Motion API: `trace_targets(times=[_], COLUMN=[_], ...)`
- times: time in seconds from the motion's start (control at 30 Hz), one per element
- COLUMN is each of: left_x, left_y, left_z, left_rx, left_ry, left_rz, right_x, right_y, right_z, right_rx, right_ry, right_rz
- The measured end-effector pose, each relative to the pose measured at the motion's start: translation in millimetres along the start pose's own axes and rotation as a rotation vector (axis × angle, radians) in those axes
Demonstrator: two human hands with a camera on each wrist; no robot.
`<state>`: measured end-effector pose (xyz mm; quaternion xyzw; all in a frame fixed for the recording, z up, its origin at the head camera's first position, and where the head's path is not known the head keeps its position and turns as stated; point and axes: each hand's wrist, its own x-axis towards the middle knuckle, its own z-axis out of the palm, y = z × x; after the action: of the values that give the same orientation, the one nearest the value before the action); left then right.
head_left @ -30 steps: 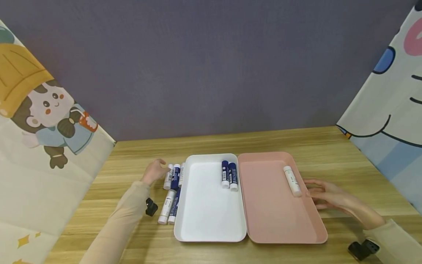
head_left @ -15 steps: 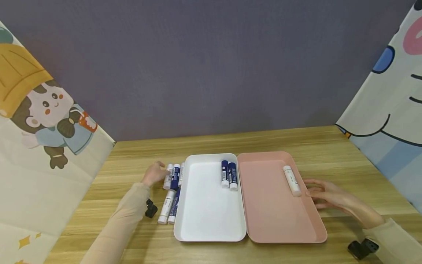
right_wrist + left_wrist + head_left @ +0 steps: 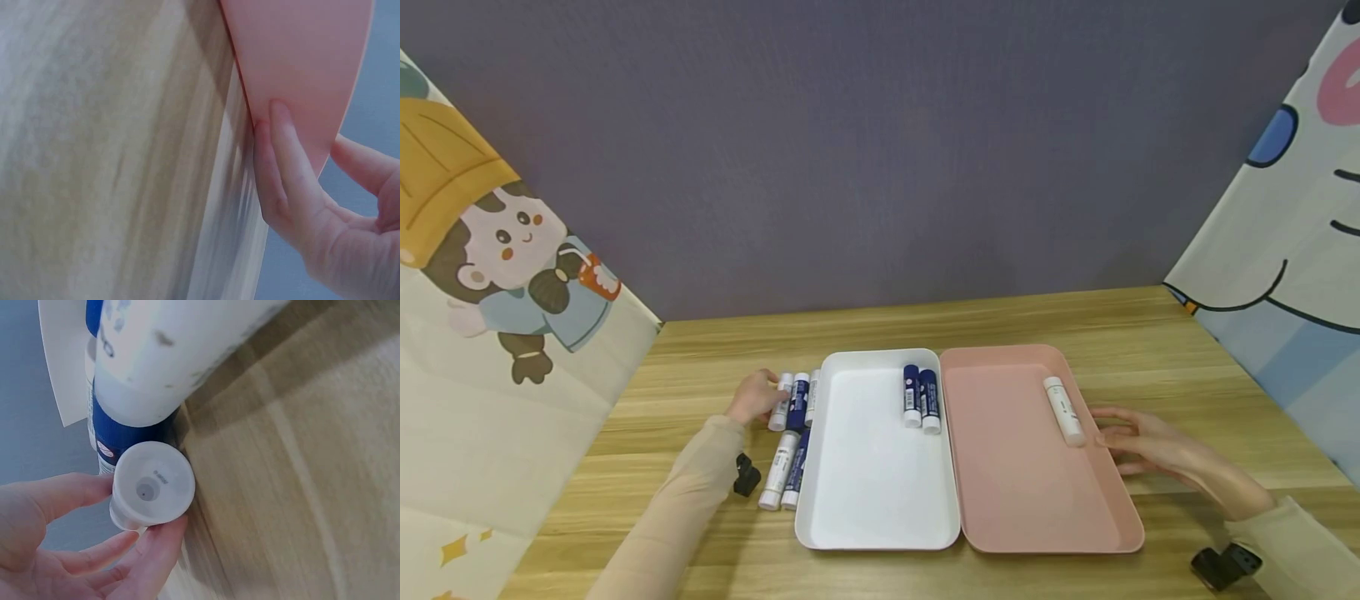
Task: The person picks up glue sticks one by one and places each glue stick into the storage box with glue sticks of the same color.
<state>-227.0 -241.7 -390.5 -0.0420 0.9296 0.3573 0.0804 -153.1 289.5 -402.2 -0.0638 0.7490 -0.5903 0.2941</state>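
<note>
In the head view my left hand (image 3: 754, 397) is at the far left of a group of glue sticks beside the white tray (image 3: 880, 508). It pinches a white glue stick (image 3: 156, 481) between thumb and fingers, its round end facing the left wrist camera. Against it on the right lies a blue glue stick (image 3: 798, 400). My right hand (image 3: 1153, 446) rests at the right side of the pink tray (image 3: 1030, 508). Its extended fingers (image 3: 290, 150) touch the outer wall, and the thumb meets the rim. One white glue stick (image 3: 1064, 411) lies inside that tray.
Two blue-bodied glue sticks, the left one (image 3: 912, 396) and the right one (image 3: 929, 402), lie in the white tray at its upper right. Nearer me on the wooden table (image 3: 880, 575) are another white glue stick (image 3: 780, 472) and a blue one (image 3: 796, 472). A grey panel (image 3: 880, 167) rises behind.
My left hand has lowered a little onto the far-left white glue stick and closed on it, and the stick has shifted slightly left. The right hand and both trays stay in place.
</note>
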Motion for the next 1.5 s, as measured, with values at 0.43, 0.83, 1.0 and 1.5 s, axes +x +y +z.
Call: trace_targets(times=[0.43, 0.83, 1.0, 1.5], left_x=[0.1, 1.9, 1.5, -7.4], left_y=[-0.3, -2.5, -0.6, 17.9], left_z=[-1.3, -5.6, -8.4, -18.3], left_rx=[-0.035, -0.068, -0.081, -0.122], left_ry=[-0.013, -0.027, -0.033, -0.038], left_rz=[-0.008, -0.036, -0.036, -0.023], right_x=[0, 0, 0, 0], right_y=[-1, 0, 0, 0], right_z=[-0.7, -0.3, -0.7, -1.0], right_rx=[0.004, 0.009, 0.032, 0.018], right_ry=[-0.015, -0.012, -0.019, -0.02], right_rz=[-0.015, -0.011, -0.007, -0.013])
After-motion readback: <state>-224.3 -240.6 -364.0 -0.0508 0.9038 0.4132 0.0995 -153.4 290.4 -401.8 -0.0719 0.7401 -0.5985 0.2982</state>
